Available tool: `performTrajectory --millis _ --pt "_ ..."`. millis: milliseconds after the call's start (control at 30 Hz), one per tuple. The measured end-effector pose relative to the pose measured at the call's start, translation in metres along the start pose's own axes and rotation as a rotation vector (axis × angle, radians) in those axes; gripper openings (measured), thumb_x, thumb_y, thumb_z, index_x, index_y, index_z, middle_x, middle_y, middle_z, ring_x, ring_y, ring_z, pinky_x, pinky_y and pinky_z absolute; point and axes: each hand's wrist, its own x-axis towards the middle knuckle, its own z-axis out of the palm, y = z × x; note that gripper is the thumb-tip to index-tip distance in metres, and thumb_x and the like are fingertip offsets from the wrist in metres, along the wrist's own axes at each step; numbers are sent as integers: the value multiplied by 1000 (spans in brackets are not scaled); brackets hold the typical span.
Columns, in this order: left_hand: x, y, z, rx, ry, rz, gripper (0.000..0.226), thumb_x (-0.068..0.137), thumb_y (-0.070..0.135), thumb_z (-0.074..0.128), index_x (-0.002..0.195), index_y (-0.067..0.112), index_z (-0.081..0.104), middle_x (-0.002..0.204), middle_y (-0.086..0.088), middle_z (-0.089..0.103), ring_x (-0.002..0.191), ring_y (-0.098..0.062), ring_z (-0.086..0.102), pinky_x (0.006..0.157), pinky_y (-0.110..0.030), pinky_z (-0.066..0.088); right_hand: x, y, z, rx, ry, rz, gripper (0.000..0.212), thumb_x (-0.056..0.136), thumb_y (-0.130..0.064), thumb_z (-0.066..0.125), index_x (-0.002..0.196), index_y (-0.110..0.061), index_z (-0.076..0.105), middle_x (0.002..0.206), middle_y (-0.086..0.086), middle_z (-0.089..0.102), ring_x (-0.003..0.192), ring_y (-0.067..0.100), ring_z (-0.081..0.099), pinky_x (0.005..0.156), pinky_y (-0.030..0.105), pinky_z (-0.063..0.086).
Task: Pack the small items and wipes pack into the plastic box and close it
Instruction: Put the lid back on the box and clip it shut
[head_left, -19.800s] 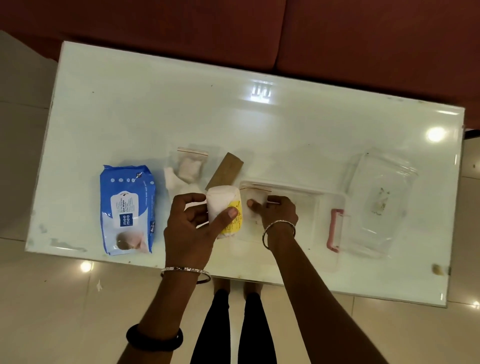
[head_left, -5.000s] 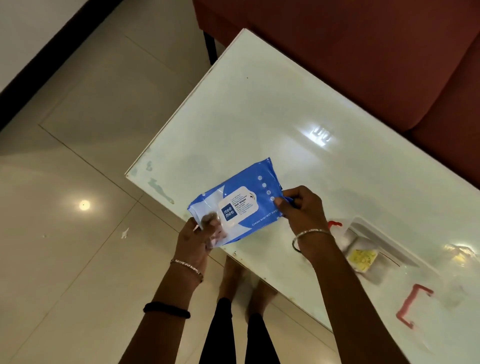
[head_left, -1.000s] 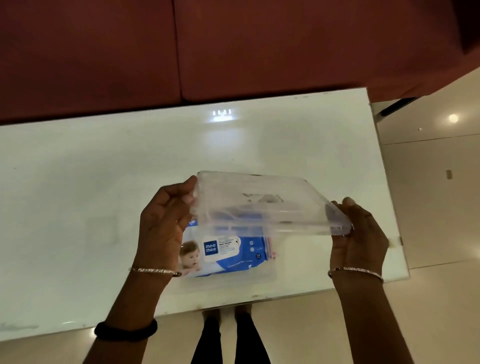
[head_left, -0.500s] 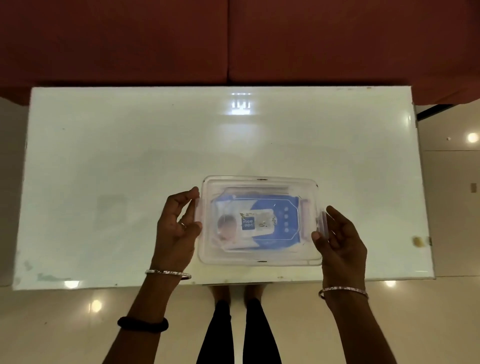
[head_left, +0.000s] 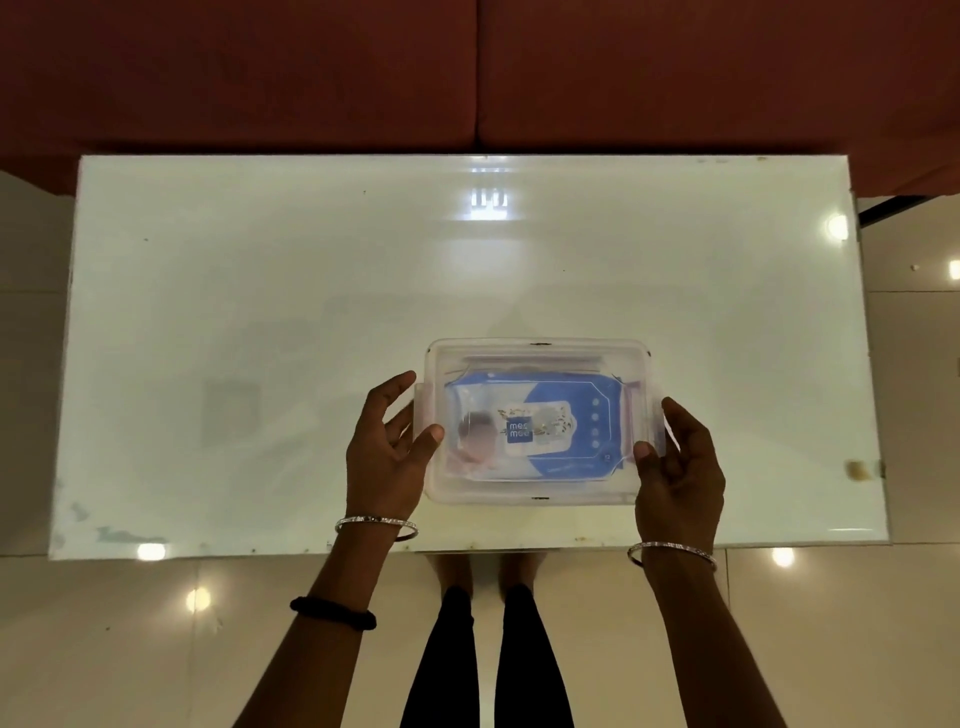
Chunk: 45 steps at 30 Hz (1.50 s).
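Note:
The clear plastic box (head_left: 537, 493) sits on the white table with its transparent lid (head_left: 535, 352) lying flat on top. Through the lid I see the blue wipes pack (head_left: 566, 405) filling the inside; the small items are hidden beneath it. My left hand (head_left: 387, 452) is at the box's left end, thumb on the lid's edge and fingers curled around the left side clip. My right hand (head_left: 678, 467) is at the right end in the same way, thumb on the lid and fingers at the right clip.
The white glass table (head_left: 260, 322) carries only the box. A red sofa (head_left: 467, 73) runs along its far side. My legs (head_left: 488, 654) stand on the tiled floor at the near edge. A small brown mark (head_left: 857, 468) sits near the right edge.
The lid has come down from its tilted, raised position and lies flat on the box. Both hands have closed in from the sides, thumbs now on the lid edges.

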Motion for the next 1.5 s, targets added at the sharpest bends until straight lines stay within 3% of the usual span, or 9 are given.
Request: performTrajectory --millis 167,367,600,733,800,900,1033,1167,1500 --pt "-8 -1 -6 237 95 -90 35 78 25 76 111 21 68 98 -1 74 85 -11 71 74 -15 53 5 4 -5 -32 -62 37 54 89 1 62 138 -18 50 136 -2 57 124 11 54 107 35 44" --pt "-10 4 -6 341 96 -104 32 78 27 75 109 20 71 89 -5 76 80 -17 72 77 -44 59 16 11 -18 75 -191 147 58 86 4 66 138 -16 51 131 4 62 119 22 60 105 46 47" --pt "-7 -12 -9 241 68 -130 36 75 29 78 110 24 69 97 0 74 88 -13 70 73 -36 60 19 18 -21 238 -249 205 58 85 6 65 132 -26 58 120 6 70 111 22 67 91 34 56" --pt "-3 -21 -9 -137 -61 -495 56 83 27 69 135 19 49 124 -6 64 110 -20 62 84 -37 54 23 15 -27 318 -331 248 59 83 4 66 135 -21 55 123 12 68 110 26 66 85 34 59" --pt "0 -22 -12 -247 -160 -582 45 85 30 66 128 21 57 114 0 71 106 -16 64 78 -29 55 26 14 -31 350 -403 274 59 79 -3 67 133 -23 57 124 8 69 111 23 67 87 34 59" --pt "8 -18 -18 -216 -196 -500 24 84 19 68 108 19 69 92 4 76 91 -13 71 74 -28 60 33 14 -37 332 -528 290 56 80 -9 66 133 -26 58 129 4 66 115 21 66 90 35 57" --pt "8 -7 -9 12 -17 -327 32 79 10 74 108 3 63 102 -14 70 95 -31 67 81 -41 58 45 22 -45 249 -617 327 62 80 -18 69 138 -31 52 127 4 68 116 24 65 95 43 53" --pt "-12 2 11 469 210 -65 31 82 26 71 107 10 62 98 -5 74 80 -18 67 66 -7 41 53 27 -50 245 -688 384 62 81 -20 70 139 -31 50 127 8 67 118 26 64 98 43 52" --pt "-33 14 41 840 330 109 34 90 17 57 122 5 57 83 -15 75 59 -39 68 56 -41 55 58 27 -49 328 -765 446 47 90 -8 58 136 -12 53 128 16 65 119 27 63 89 33 55"
